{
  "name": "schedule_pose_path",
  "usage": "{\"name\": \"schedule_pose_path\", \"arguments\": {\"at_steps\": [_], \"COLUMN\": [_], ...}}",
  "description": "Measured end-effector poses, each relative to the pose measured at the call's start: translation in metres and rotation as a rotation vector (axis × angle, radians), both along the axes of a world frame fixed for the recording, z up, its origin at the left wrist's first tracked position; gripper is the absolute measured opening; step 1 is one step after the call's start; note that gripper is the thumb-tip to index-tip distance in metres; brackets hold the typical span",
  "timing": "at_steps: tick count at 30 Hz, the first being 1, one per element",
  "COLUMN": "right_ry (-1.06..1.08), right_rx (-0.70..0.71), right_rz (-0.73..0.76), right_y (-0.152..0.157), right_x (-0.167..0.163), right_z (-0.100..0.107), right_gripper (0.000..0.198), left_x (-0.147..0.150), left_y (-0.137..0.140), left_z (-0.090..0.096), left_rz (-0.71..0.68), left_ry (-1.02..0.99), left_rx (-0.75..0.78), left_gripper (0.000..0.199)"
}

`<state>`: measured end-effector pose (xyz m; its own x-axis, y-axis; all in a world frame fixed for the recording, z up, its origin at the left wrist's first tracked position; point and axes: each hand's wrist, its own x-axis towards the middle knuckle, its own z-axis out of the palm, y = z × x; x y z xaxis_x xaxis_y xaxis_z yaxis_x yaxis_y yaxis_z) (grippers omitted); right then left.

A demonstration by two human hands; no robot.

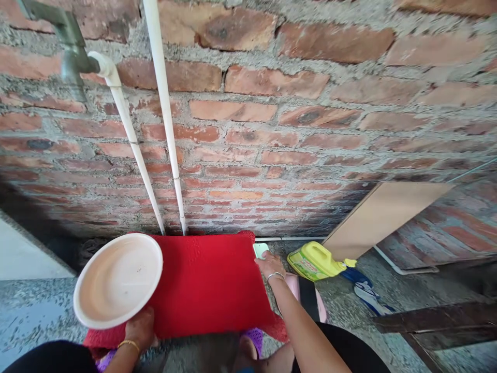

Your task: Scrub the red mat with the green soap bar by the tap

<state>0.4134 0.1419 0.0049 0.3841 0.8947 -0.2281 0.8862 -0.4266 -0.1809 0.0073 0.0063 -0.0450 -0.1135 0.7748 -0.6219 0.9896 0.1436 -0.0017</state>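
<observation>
My left hand [140, 327] is closed at the near right side of a pale pinkish-white basin [116, 280], its fingers partly hidden below the rim. Inside the basin I see only its pale bottom. A red cloth [209, 285] lies spread out flat between my hands, reaching under the basin. At the cloth's far right corner, my right hand [268, 265] is closed around a small, flat, pale green piece [260, 250] with rounded corners. Fingers cover part of this piece, and its kind is unclear.
A yellow jug [312, 261] lies on its side right of my right hand. Beyond it are a blue-and-white slipper [370, 298] and a leaning tan board [388, 215]. White pipes [165, 103] and a tap [73, 57] run along the brick wall. Dark wooden bars [430, 318] stand at right.
</observation>
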Motion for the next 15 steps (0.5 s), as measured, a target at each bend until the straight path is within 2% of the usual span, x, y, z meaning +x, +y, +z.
{"name": "schedule_pose_path", "arguments": {"at_steps": [3, 6, 11, 15], "right_ry": [0.076, 0.170, 0.215, 0.174], "right_rx": [-0.057, -0.064, -0.033, -0.070], "right_rz": [-0.012, 0.089, 0.331, 0.426], "right_y": [-0.024, -0.056, -0.106, -0.124], "right_x": [-0.023, -0.066, -0.141, -0.166], "right_z": [0.008, 0.005, -0.015, -0.030], "right_gripper": [0.029, 0.028, 0.032, 0.033], "left_x": [0.001, 0.001, -0.001, -0.002], "left_y": [-0.002, -0.004, -0.006, -0.006], "left_z": [0.001, 0.002, 0.002, 0.004], "left_rz": [-0.001, -0.007, 0.000, 0.020], "left_ry": [0.009, 0.002, 0.003, -0.010], "left_rx": [0.012, 0.030, 0.041, 0.031], "left_gripper": [0.049, 0.048, 0.051, 0.055]}}
